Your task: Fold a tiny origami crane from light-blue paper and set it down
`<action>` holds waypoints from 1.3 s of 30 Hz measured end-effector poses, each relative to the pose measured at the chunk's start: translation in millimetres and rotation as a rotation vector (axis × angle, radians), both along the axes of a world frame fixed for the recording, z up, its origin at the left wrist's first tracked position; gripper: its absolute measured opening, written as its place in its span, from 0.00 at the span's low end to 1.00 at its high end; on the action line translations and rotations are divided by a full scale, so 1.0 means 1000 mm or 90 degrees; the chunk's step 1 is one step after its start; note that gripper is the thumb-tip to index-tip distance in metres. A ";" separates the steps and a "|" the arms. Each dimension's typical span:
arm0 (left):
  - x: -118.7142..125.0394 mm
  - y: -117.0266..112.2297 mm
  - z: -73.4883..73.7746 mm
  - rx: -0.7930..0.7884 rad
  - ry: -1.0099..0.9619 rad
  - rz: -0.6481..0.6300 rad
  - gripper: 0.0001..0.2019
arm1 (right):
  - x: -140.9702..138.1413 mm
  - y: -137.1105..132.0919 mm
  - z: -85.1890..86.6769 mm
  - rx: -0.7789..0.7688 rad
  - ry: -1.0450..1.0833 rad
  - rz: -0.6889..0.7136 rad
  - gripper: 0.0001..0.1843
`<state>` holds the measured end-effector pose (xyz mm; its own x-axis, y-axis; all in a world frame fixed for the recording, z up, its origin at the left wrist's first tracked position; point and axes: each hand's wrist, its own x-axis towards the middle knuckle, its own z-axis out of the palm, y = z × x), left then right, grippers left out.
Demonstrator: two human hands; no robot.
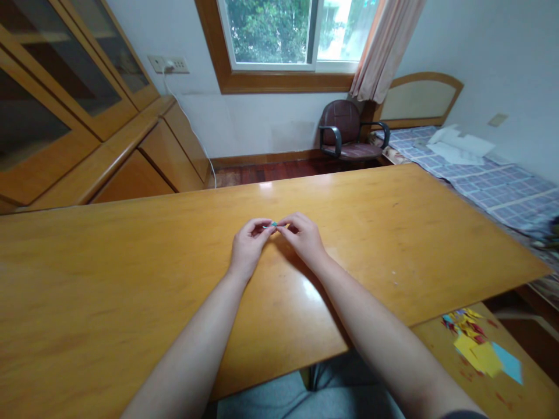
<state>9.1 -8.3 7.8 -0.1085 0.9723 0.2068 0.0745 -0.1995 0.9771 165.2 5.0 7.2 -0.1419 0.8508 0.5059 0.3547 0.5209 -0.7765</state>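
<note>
Step in hand, judging by the pose: fine two-handed fingertip work, prob. shaping or folding, on a small blue-green piece (pixel 274 224), prob. paper, held up nr the middle of the wooden tabletop (pixel 131 279), btwn the hands. The L hand (pixel 248 250) had thumb & index pinched together on the piece's L end; the R hand (pixel 304 241) had thumb & index likewise clamped on its R end, tips of the two hands nearly meeting. Other fingers were curled in, partly hidden; couldn't tell whether any of them touched it. Exact shape of the piece: too small to tell. Next move, in my judgement, called for a light, even pinch on both sides & tiny fingertip shifts, w/ one hand steadying while the other worked, since a hard tug might've torn or bent it. On a lower surface (pixel 432 334) off to the R sat a heap of small coloured pieces (pixel 465 323), prob. folded, w/ flat yellow sheets (pixel 478 354) & a light-blue sheet (pixel 507 363) just beside. Brands, labels, writing: none legible anywhere. The wall socket plate (pixel 168 64) had no readable marks, & the white sheets on the bed (pixel 463 148) showed no text I could make out at that res.
</note>
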 end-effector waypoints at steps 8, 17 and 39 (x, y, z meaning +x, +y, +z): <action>0.002 0.002 -0.003 -0.013 -0.082 -0.015 0.13 | 0.001 -0.001 0.004 0.015 0.021 0.015 0.03; -0.001 0.001 -0.001 -0.070 -0.077 -0.059 0.15 | 0.001 -0.003 0.008 -0.020 0.061 0.021 0.03; -0.001 0.000 0.001 -0.035 -0.030 -0.037 0.15 | 0.001 -0.002 0.006 -0.057 0.094 0.048 0.04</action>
